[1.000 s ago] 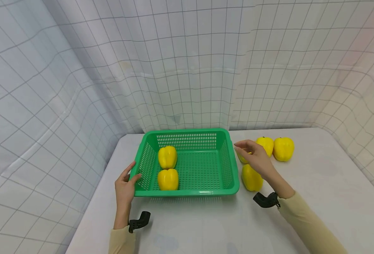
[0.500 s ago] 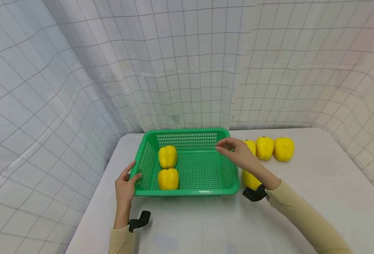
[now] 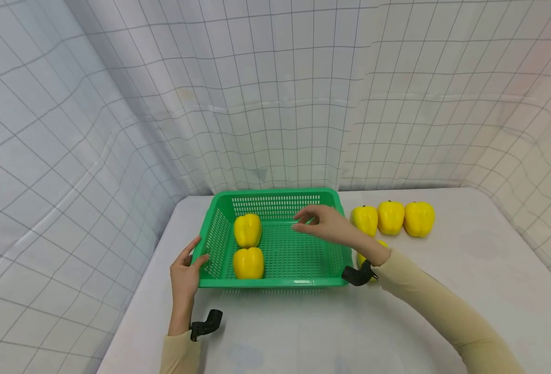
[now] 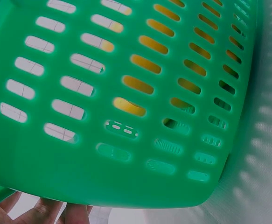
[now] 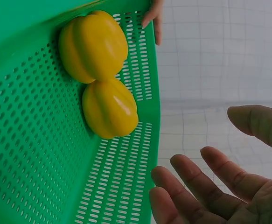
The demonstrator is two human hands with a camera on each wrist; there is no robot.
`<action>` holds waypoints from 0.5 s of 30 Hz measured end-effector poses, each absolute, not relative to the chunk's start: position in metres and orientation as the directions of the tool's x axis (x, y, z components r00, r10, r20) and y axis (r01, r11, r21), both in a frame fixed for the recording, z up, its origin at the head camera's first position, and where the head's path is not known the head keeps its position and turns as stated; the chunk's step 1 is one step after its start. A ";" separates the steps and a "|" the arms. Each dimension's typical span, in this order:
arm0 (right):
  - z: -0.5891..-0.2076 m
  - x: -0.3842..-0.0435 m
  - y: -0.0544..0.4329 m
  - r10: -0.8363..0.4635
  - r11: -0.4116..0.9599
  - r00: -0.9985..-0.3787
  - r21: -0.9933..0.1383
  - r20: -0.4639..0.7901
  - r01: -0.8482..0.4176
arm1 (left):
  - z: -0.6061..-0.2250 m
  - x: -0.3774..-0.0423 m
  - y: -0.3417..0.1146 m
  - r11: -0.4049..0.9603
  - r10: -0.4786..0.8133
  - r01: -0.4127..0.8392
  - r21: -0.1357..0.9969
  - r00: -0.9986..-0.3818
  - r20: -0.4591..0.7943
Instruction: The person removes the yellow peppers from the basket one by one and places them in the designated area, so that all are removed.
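A green plastic basket [image 3: 275, 283] with slotted walls stands on the white table. My left hand [image 3: 184, 278] grips its left rim, thumb on the inner side and fingers outside; in the left wrist view the fingers [image 4: 42, 212] show below the green wall. Over the basket's right half hovers my right hand [image 3: 324, 223], fingers loosely bent and apart from the thumb, holding nothing. Inside the basket, along its left side, lie two yellow bell peppers, a back one [image 3: 247, 230] and a front one [image 3: 249, 263]. The right wrist view shows both peppers touching.
Right of the basket, a row of yellow bell peppers runs along the back: one near the wall [image 3: 364, 220], a middle one [image 3: 390, 217] and an outer one [image 3: 419, 218]. Another pepper [image 3: 362, 261] is partly hidden by my right wrist. A gridded white curtain [image 3: 275, 104] surrounds the table.
My right hand has moved left, from above the peppers beside the basket to over the basket's interior, with nothing in it. The left hand stays on the rim.
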State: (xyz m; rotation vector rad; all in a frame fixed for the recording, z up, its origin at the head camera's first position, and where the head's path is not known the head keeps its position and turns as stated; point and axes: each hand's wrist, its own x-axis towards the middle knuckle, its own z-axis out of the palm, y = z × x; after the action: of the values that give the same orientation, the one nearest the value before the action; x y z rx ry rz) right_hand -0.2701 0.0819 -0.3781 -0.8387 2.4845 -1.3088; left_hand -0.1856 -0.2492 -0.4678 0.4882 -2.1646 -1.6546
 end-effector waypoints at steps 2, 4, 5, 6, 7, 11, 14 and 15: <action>-0.379 -0.272 0.076 -0.593 0.446 -0.803 -0.805 0.062 -0.392 | -0.468 -0.186 -0.249 0.252 -0.484 -0.051 0.966 -0.871 0.080; -0.379 -0.274 0.070 -0.610 0.444 -0.790 -0.803 0.054 -0.398 | -0.468 -0.186 -0.250 0.251 -0.485 -0.054 0.966 -0.871 0.077; -0.380 -0.275 0.067 -0.618 0.443 -0.785 -0.802 0.051 -0.400 | -0.468 -0.186 -0.250 0.250 -0.485 -0.054 0.967 -0.871 0.077; -0.381 -0.277 0.063 -0.627 0.440 -0.778 -0.802 0.047 -0.403 | -0.468 -0.185 -0.250 0.249 -0.487 -0.054 0.967 -0.870 0.077; -0.383 -0.279 0.060 -0.635 0.438 -0.771 -0.801 0.045 -0.408 | -0.468 -0.185 -0.250 0.248 -0.487 -0.053 0.967 -0.870 0.078; -0.390 -0.286 0.049 -0.660 0.456 -0.751 -0.790 0.008 -0.409 | -0.469 -0.186 -0.250 0.243 -0.481 -0.045 0.969 -0.873 0.080; -0.393 -0.289 0.041 -0.673 0.483 -0.739 -0.775 -0.029 -0.409 | -0.469 -0.187 -0.251 0.237 -0.476 -0.042 0.971 -0.876 0.079; -0.394 -0.290 0.038 -0.678 0.486 -0.734 -0.774 -0.041 -0.405 | -0.469 -0.187 -0.251 0.238 -0.475 -0.040 0.970 -0.876 0.080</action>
State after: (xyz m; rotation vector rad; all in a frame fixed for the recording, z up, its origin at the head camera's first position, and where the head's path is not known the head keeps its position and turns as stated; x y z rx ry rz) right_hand -0.2899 0.0383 -0.3937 -0.9096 2.3944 -1.1129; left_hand -0.1871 -0.2506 -0.4690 0.4755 -2.1584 -1.6753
